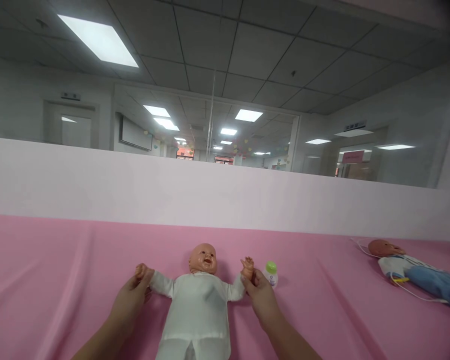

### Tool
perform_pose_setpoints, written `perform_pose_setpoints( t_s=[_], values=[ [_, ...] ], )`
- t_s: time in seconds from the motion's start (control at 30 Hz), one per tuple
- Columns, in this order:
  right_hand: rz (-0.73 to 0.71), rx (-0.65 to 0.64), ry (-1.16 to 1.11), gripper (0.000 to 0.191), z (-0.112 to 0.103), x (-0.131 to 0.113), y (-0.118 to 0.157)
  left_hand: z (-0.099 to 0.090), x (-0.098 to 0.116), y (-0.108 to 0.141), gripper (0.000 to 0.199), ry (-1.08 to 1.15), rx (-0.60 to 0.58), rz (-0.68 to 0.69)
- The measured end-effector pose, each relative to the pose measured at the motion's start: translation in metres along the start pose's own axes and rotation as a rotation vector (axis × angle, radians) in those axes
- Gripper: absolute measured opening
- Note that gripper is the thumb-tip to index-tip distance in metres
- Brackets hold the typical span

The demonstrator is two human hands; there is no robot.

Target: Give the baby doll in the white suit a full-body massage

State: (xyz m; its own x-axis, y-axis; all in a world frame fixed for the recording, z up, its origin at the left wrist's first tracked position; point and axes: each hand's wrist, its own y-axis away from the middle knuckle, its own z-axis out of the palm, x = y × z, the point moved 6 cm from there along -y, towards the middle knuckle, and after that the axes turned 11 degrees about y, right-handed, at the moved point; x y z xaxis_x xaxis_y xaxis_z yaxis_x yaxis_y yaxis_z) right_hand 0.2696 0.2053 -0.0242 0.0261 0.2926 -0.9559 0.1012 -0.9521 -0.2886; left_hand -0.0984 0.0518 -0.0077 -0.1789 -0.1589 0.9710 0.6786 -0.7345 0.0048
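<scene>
A baby doll in white clothes lies on its back on the pink sheet, its head toward the wall and both arms spread out sideways. My left hand is closed around the doll's hand and wrist on the left side. On the other side, my right hand pinches the doll's other arm at the wrist, and the doll's small fingers stick up above my grip. Just beyond my right hand stands a small white bottle with a green cap, its lower part partly hidden. The doll's feet are out of view.
At the far right a second doll in white and blue lies on the pink sheet, with a thin white tube or cord along it. A low white wall topped by a glass pane borders the back.
</scene>
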Motion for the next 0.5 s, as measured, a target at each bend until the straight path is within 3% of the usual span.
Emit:
perform_pose_setpoints(
  t_s=[0.1, 0.23, 0.4, 0.5],
  values=[
    [0.195, -0.007, -0.067, 0.049, -0.003, 0.028, -0.005, -0.014, -0.015, -0.014, 0.037, 0.196, 0.078, -0.159],
    [0.259, -0.048, -0.041, 0.051, -0.004, 0.031, -0.001, -0.01, -0.006, -0.009, 0.046, 0.088, 0.033, -0.074],
    [-0.108, -0.096, 0.101, 0.054, 0.003, -0.02, 0.01, 0.013, 0.025, 0.019, 0.038, -0.252, -0.091, 0.228],
    [-0.283, -0.217, 0.188, 0.039, 0.02, -0.05, 0.033, 0.036, 0.035, 0.042, 0.03, -0.392, -0.252, 0.408]
  ],
)
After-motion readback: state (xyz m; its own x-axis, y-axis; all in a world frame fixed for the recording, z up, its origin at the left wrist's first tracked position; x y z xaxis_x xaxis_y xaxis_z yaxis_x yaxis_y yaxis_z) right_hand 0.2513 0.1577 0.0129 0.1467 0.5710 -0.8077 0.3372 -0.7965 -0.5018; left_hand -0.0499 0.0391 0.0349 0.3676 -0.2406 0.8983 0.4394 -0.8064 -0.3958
